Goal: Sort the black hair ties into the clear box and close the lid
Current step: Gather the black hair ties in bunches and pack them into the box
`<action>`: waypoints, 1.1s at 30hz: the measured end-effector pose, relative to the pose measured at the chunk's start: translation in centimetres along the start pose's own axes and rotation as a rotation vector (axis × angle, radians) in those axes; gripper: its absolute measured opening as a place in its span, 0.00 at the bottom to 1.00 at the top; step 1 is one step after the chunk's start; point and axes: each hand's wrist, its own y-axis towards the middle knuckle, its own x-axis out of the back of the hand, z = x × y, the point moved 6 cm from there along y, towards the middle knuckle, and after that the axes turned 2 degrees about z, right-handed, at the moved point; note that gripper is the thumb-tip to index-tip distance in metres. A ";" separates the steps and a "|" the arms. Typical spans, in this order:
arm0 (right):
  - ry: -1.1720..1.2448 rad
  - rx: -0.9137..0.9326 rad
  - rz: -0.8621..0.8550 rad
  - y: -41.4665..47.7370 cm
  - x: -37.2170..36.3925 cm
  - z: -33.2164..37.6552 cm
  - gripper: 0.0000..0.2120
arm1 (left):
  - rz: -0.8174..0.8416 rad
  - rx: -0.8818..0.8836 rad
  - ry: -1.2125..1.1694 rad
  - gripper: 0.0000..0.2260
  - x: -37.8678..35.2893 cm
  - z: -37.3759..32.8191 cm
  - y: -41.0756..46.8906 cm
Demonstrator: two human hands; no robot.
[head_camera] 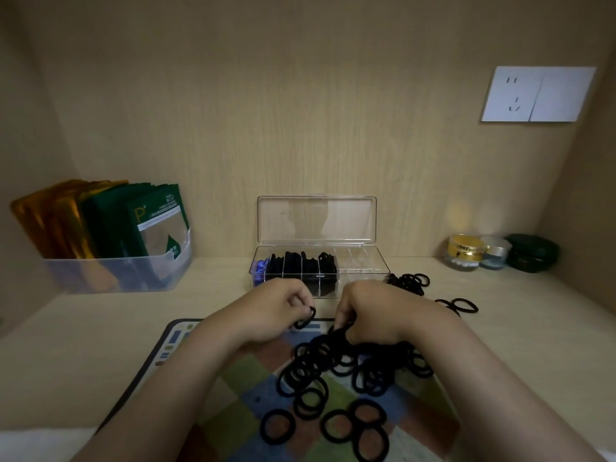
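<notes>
Black hair ties (346,365) lie on a multicoloured checked mat (246,378) by green-and-gold packets (110,221).

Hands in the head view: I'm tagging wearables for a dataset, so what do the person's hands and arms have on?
Nothing shows. The left hand and right hand are ungloved, with no ring on the parts in view; some fingers are hidden. The left forearm and right forearm are bare to the frame's edge: no sleeve, watch, bracelet or marking.

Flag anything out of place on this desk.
Some stray black hair ties lie on the bare desk right of the clear box, apart from the main pile on the mat. The box's leftmost compartment holds blue items, not black.
</notes>
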 end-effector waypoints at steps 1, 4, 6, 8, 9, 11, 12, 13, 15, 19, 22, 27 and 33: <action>-0.003 -0.006 0.009 0.0 -0.1 -0.1 0.09 | 0.020 0.006 -0.088 0.04 0.1 -0.1 -0.1; 0.009 -0.001 0.005 -0.1 0.0 -0.4 0.05 | 0.147 -0.001 -0.177 0.04 -0.6 -0.6 -0.3; 0.097 0.004 -0.025 -0.3 0.4 -0.8 0.03 | 0.199 -0.011 -0.044 0.06 -1.3 -0.7 -0.3; 0.181 -0.002 -0.077 -0.4 0.9 -1.4 0.02 | 0.171 -0.018 0.124 0.10 -1.6 -0.8 -0.3; 0.202 -0.003 -0.105 -0.4 1.2 -1.7 0.03 | 0.156 -0.021 0.170 0.11 -1.7 -0.9 -0.3; 0.254 -0.003 -0.144 -0.3 1.5 -2.2 0.03 | 0.159 -0.035 0.187 0.10 -2.0 -1.2 -0.3; 0.299 -0.004 -0.156 -0.3 1.5 -2.3 0.02 | 0.160 -0.040 0.179 0.09 -2.1 -1.3 -0.3; 0.351 -0.002 -0.166 -0.3 1.6 -2.5 0.03 | 0.157 -0.044 0.175 0.08 -2.2 -1.4 -0.3; 0.457 0.009 -0.192 -0.3 1.6 -2.5 0.03 | 0.143 -0.042 0.163 0.05 -2.2 -1.5 -0.3; 0.638 -0.004 -0.221 -0.5 2.0 -2.3 0.04 | 0.054 0.047 -0.037 0.03 -1.0 -0.3 0.1; 0.828 0.030 -0.177 -0.6 1.8 -1.6 0.07 | -0.040 0.106 -0.216 0.05 -0.4 0.6 0.3; 0.937 0.077 -0.093 0.1 0.6 -0.1 0.06 | -0.068 0.198 -0.541 0.10 -1.2 0.8 0.3; 0.782 -0.046 -0.238 0.9 -0.1 -0.8 0.05 | 0.067 0.201 -0.759 0.10 -2.0 0.1 0.2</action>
